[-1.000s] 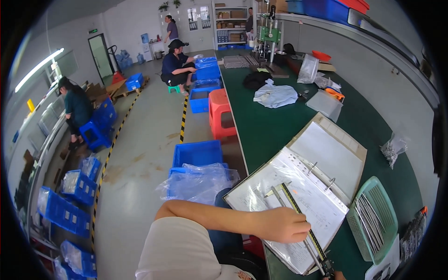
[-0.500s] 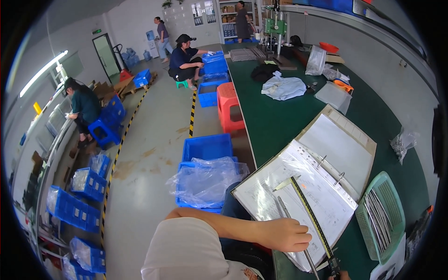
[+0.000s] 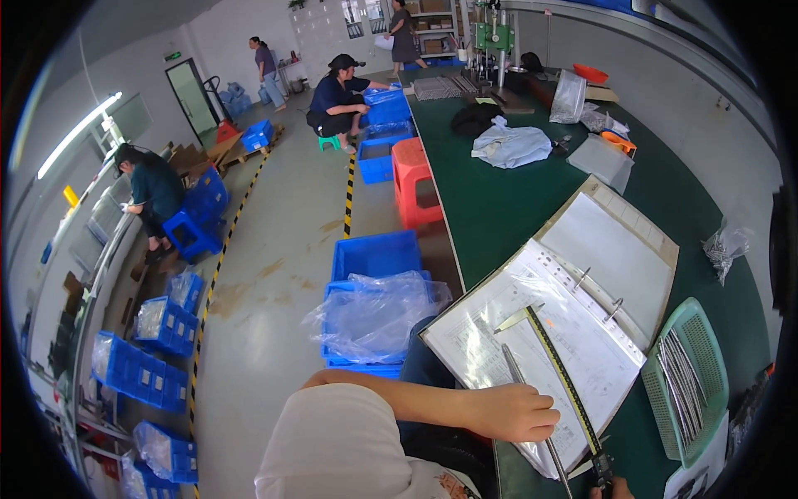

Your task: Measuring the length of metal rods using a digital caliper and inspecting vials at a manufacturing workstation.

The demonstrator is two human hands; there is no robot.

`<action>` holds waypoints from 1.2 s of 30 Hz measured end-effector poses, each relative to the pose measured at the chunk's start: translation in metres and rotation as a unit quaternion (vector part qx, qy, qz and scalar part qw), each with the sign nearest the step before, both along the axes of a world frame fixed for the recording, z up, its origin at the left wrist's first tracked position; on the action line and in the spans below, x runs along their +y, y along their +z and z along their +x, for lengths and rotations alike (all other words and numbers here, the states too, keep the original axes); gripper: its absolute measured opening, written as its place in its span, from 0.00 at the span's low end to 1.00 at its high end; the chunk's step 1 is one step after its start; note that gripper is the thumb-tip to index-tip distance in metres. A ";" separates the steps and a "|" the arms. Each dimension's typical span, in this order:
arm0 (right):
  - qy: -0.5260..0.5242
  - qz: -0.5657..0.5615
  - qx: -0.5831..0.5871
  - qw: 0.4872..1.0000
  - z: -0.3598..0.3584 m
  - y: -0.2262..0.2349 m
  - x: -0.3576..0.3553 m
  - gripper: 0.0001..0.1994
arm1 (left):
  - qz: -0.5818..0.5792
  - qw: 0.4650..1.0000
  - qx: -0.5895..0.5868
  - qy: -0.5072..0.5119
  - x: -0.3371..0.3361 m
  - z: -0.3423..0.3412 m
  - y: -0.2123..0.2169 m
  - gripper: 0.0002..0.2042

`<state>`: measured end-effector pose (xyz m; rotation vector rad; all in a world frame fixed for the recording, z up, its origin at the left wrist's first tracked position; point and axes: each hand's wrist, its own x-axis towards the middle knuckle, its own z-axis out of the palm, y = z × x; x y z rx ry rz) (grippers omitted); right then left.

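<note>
My left hand [image 3: 517,413] is closed around a thin metal rod [image 3: 512,364], which slants over the open ring binder. To its right a caliper [image 3: 563,374] with a yellow-marked black beam lies at a slant over the same page, its jaws at the far end. At the lower edge my right hand [image 3: 617,489], only partly in view, grips the caliper near its dark display housing. Under both tools, the binder [image 3: 615,241] shows drawings in a clear sleeve. A pale green basket [image 3: 713,378] of similar rods stands to the right.
The green table [image 3: 490,204] also carries a light blue cloth [image 3: 511,145], clear bags and a green press [image 3: 494,37]. Blue crates [image 3: 376,254] and a red stool [image 3: 413,183] stand left of it. Co-workers sit at left and farther back; others stand behind.
The whole view has shifted slightly; rod, caliper and both hands keep nearly the same places over the binder. In the back, two standing people have moved left.
</note>
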<state>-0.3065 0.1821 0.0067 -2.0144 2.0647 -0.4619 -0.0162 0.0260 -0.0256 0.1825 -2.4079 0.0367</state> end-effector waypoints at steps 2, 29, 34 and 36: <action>0.005 0.063 0.017 0.998 -0.041 -0.039 0.010 0.14 | 0.014 1.000 0.014 -0.013 0.000 -0.004 -0.004 0.06; -0.022 -0.020 -0.017 0.999 0.005 -0.004 -0.003 0.12 | 0.087 0.994 -0.039 0.045 -0.016 0.006 0.012 0.08; -0.016 -0.025 -0.014 0.999 0.005 -0.004 -0.006 0.12 | 0.088 0.994 -0.042 0.046 -0.019 0.008 0.010 0.08; -0.012 -0.026 -0.016 0.999 0.006 -0.004 -0.007 0.12 | 0.089 0.994 -0.041 0.047 -0.019 0.009 0.010 0.07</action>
